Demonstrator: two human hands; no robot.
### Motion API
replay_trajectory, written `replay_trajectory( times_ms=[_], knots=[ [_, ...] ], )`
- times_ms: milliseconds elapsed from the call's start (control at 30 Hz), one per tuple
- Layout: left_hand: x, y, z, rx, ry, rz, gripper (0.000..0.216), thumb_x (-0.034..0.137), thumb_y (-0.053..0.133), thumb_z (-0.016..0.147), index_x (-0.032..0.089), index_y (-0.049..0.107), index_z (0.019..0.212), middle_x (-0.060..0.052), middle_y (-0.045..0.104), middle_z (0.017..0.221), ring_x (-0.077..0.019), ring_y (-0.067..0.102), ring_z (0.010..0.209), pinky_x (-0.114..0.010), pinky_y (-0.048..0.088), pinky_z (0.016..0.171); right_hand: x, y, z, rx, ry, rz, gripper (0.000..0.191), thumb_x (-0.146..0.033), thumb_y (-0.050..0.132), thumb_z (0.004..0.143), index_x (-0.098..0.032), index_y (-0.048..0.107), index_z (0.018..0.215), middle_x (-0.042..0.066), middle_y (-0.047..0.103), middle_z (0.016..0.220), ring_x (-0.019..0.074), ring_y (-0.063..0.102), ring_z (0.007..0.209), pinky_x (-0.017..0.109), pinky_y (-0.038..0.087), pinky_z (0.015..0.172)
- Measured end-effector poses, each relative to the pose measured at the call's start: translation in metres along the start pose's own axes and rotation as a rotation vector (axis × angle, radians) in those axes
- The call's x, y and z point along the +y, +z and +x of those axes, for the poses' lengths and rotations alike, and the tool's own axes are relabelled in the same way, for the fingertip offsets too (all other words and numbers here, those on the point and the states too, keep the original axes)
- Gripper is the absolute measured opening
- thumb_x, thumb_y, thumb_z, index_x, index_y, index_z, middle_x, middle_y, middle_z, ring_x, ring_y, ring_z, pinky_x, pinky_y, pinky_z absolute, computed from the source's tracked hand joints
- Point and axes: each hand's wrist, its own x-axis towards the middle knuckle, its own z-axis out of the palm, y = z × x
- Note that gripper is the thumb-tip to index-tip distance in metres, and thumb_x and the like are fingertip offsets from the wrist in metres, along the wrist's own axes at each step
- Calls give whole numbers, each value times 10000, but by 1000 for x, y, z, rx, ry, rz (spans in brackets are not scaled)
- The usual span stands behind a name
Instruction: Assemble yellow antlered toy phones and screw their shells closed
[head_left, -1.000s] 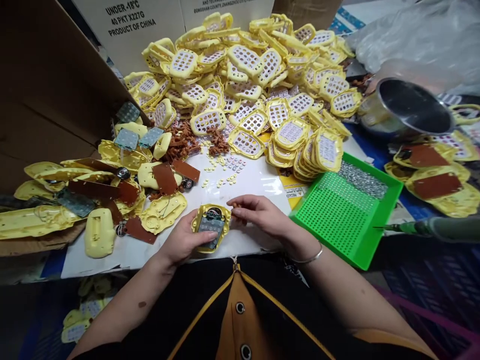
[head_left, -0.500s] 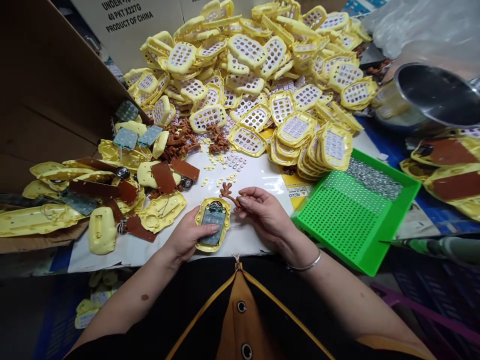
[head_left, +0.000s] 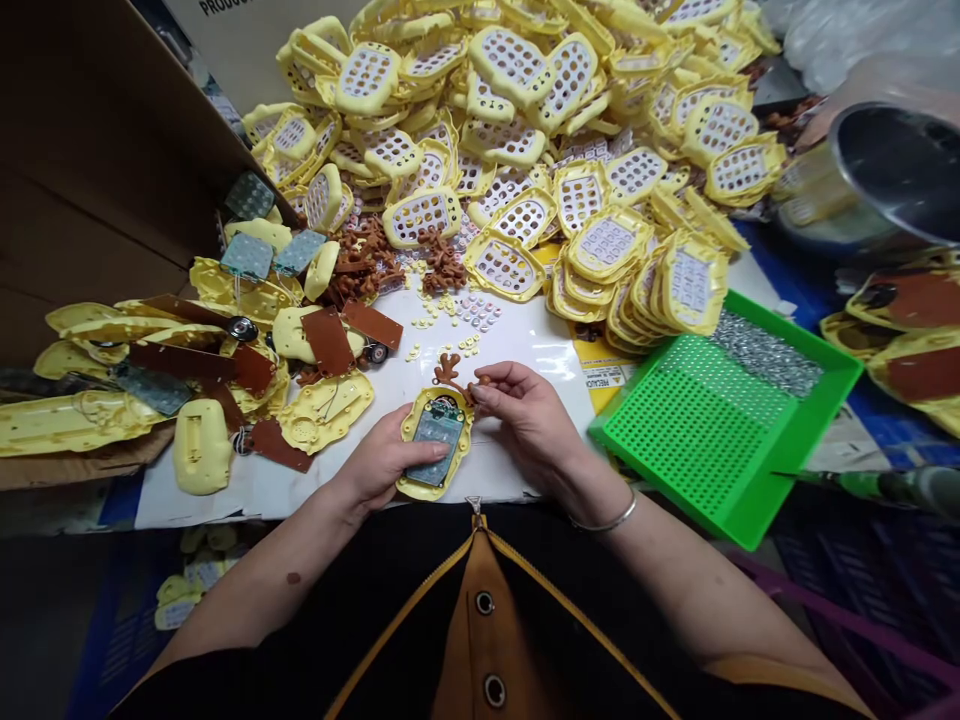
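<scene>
My left hand [head_left: 390, 455] grips a yellow plastic toy-phone shell [head_left: 411, 490] near the table's front edge, thumb pressed on the grey-green circuit board [head_left: 439, 436] inside it. A dark round part shows at the shell's top end. Between the thumb and fingers of my right hand [head_left: 517, 405] is a brown antler-shaped plastic piece [head_left: 448, 368]. Its branched end sits over the shell's top edge; whether the two touch I cannot tell. More brown antler pieces [head_left: 442, 262] lie farther back, beside small yellow and white buttons [head_left: 478, 312].
Yellow shells with button holes [head_left: 495, 140] are heaped at the back. Loose shells with brown boards [head_left: 328, 340] lie left, against a cardboard box [head_left: 97, 180]. A green perforated tray [head_left: 675, 430] with screws [head_left: 769, 355] stands right, near a metal pot [head_left: 840, 200] and a screwdriver-like tool [head_left: 840, 484].
My right hand has brought the antler piece left, closer to the shell's top edge. The shell has shifted slightly right and up. The camera view has tilted down a little.
</scene>
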Motion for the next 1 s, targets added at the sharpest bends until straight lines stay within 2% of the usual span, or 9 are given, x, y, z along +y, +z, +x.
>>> replay_trajectory(
  times_ms=[100,300,467,533,667,733,800,900,1000],
  knots=[
    [0,-1,-1,-1,-16,-3,519,155,840,531,126,609,994,-42,702,807,-150,648,674,-262,520,626,-2,0,-2,-43,-30,-74,310,-307,858,550,-208,671,776,-38,657,690,89,594,651,241,483,647],
    [0,-5,0,-35,-17,33,493,150,837,516,124,614,955,-25,687,768,-131,626,630,-238,499,584,3,-1,-2,-11,-146,-213,329,-356,844,564,-213,650,786,-37,640,699,105,580,671,273,472,673],
    [-1,-8,1,-79,-55,41,478,139,826,513,117,630,948,-28,683,761,-132,619,625,-242,489,584,-9,-9,2,-237,10,-264,310,-346,834,586,-195,632,765,-26,627,710,107,570,663,274,463,660],
    [-1,-8,1,-99,-70,41,456,131,816,524,113,637,943,-36,686,762,-137,624,633,-245,487,594,-14,-9,1,-283,26,-289,293,-338,827,596,-193,618,741,-26,612,694,109,557,650,272,455,640],
    [-1,-10,2,-151,-91,-11,406,108,791,551,111,644,929,-46,688,750,-143,627,614,-259,495,602,-13,-6,-2,-199,-100,-390,283,-340,817,600,-198,592,695,-26,599,681,107,514,623,267,423,597],
    [-1,-12,3,-177,-98,-32,402,102,787,551,105,647,927,-54,688,752,-147,629,610,-261,498,598,-9,-5,-2,-166,-85,-380,298,-360,813,601,-198,583,697,-30,594,663,104,504,605,265,409,582],
    [-1,-14,3,-195,-96,-39,414,104,787,549,103,649,939,-62,689,762,-152,630,610,-261,497,589,-7,-6,-2,-164,-54,-337,309,-366,813,604,-197,576,708,-35,589,663,101,507,602,262,412,588],
    [-1,-15,3,-198,-90,-23,422,112,791,549,107,651,947,-61,690,776,-151,628,619,-258,491,594,-11,-8,1,-247,-26,-327,286,-345,807,632,-191,600,756,-23,614,726,105,554,662,266,451,650],
    [-1,-14,3,-184,-87,16,414,122,799,543,106,656,932,-55,689,793,-144,625,647,-250,481,617,-19,-6,6,-312,18,-283,341,-364,775,682,-206,625,944,6,661,860,128,610,741,281,490,676]
  ],
)
